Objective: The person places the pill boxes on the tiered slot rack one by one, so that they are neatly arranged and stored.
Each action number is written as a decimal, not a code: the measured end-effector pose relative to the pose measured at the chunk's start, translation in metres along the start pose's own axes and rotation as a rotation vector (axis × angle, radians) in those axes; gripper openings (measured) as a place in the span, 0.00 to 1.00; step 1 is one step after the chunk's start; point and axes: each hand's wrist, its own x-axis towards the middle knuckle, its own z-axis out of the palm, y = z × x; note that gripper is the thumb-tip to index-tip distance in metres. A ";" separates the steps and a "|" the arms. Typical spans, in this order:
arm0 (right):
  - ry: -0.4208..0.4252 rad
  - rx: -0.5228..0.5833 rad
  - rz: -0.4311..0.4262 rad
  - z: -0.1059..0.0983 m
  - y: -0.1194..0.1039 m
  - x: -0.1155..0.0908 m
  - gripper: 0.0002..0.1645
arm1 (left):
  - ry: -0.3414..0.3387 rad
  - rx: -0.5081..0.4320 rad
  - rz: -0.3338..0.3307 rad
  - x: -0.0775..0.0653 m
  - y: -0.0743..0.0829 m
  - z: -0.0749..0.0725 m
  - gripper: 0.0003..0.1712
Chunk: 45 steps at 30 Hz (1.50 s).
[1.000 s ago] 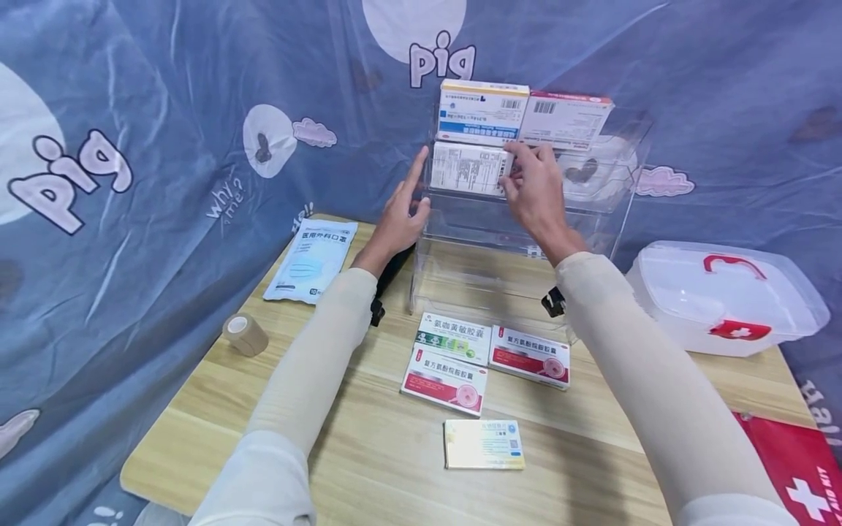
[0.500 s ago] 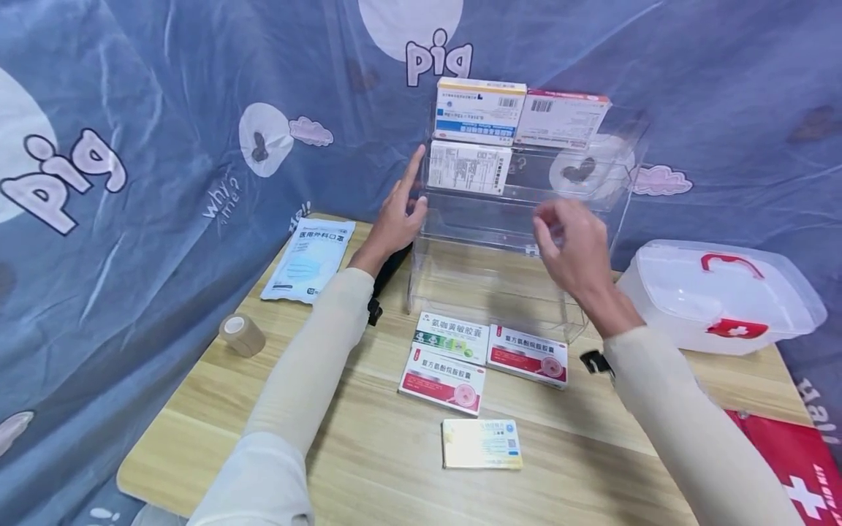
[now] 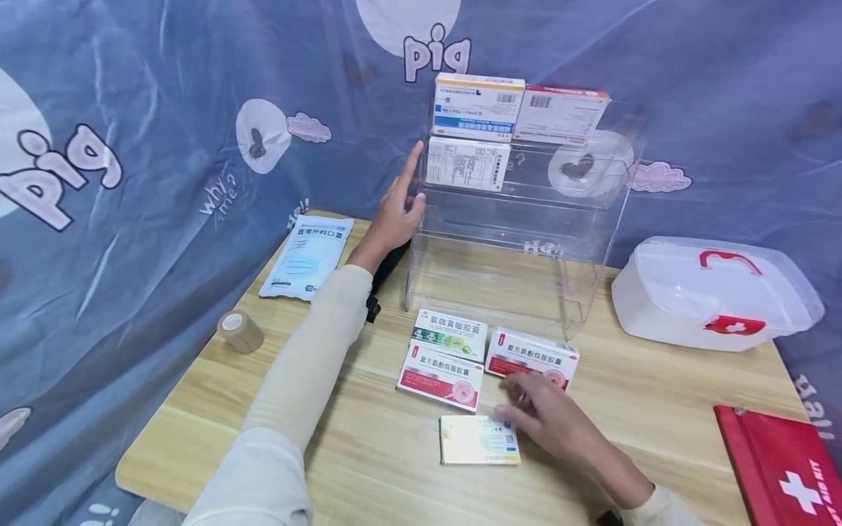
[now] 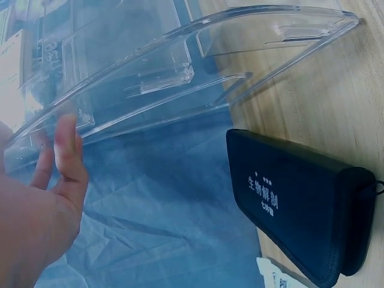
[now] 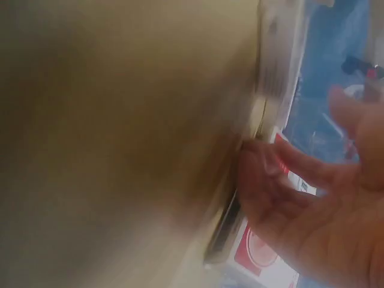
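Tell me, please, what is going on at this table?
A person is working at a clear rack whose upper two tiers hold three medicine boxes. The left hand is at the rack's side. The right hand is at a red-and-white box in front of the rack; whether it grips the box is unclear. Three more boxes lie on the table.

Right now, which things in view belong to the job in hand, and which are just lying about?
Likely in use:
clear acrylic rack
three medicine boxes on it
green capsule box
two red capsule boxes
yellow medicine box

Apparently lying about:
surgical mask packet
brown bandage roll
white first-aid box
red first-aid kit
black dissection case
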 end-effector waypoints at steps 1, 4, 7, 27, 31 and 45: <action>-0.010 -0.002 -0.011 0.002 -0.002 -0.005 0.20 | 0.007 0.001 -0.002 0.000 0.000 -0.001 0.48; -0.053 -0.020 -0.040 0.005 -0.006 -0.015 0.27 | 0.023 0.007 -0.004 -0.002 -0.002 -0.004 0.48; -0.109 -0.020 -0.053 0.007 -0.008 -0.022 0.32 | 0.021 0.008 -0.001 -0.003 -0.002 -0.004 0.48; -0.054 0.144 0.057 -0.005 0.007 -0.050 0.24 | 0.021 0.001 -0.006 0.000 0.002 0.001 0.49; 0.042 0.122 0.050 -0.017 0.009 -0.049 0.26 | 0.013 0.001 -0.012 0.000 0.000 0.002 0.49; 0.394 0.007 0.011 -0.136 0.006 0.023 0.32 | 0.008 -0.013 0.001 -0.001 0.002 0.001 0.49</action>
